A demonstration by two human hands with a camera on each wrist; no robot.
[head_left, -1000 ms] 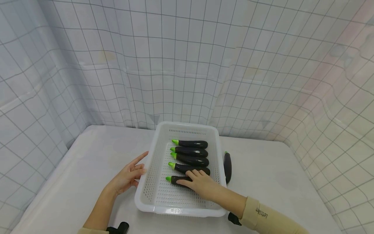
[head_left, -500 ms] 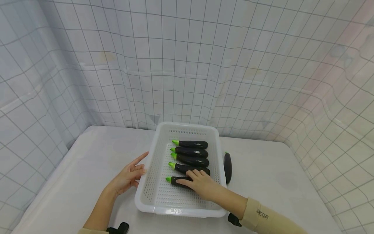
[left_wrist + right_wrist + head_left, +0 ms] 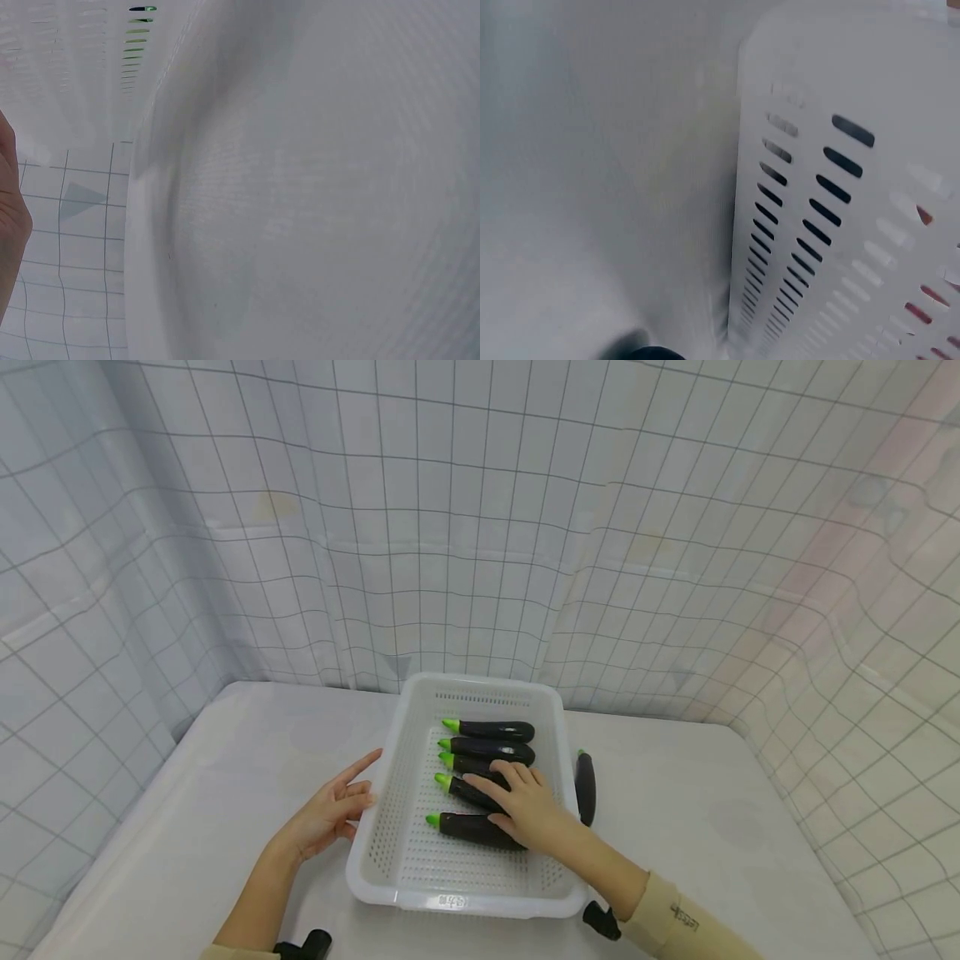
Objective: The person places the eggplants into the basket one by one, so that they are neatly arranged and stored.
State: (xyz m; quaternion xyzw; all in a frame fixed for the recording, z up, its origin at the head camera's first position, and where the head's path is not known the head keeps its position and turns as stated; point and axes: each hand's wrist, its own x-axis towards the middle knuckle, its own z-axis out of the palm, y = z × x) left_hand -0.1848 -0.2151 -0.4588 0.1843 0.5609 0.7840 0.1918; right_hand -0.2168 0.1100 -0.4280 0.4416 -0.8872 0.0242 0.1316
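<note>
A white perforated plastic basket (image 3: 408, 883) holds several dark eggplants with green stems, lying crosswise in a row. My right hand (image 3: 528, 806) is inside it, thumb and fingers either side of the second eggplant from the front (image 3: 459, 787), covering its thick end. The other fingers lie over the neighbouring eggplant (image 3: 463, 766) behind. Just below the thumb is the front eggplant (image 3: 472, 831). My left hand (image 3: 326, 814) rests at the basket's left rim, index finger stretched along it. In the left wrist view, part of a hand (image 3: 9, 214) shows at the left edge.
One more eggplant (image 3: 586, 787) lies on the white-covered table (image 3: 675, 835) close outside the basket's right wall. A grid-patterned curtain (image 3: 480, 527) encloses the table behind and at both sides. The slotted basket wall (image 3: 840, 247) fills the right wrist view's right side.
My right hand has moved from the front eggplant back to the one behind it, which now lies at a steeper slant. More of the front eggplant shows. My left hand stays put.
</note>
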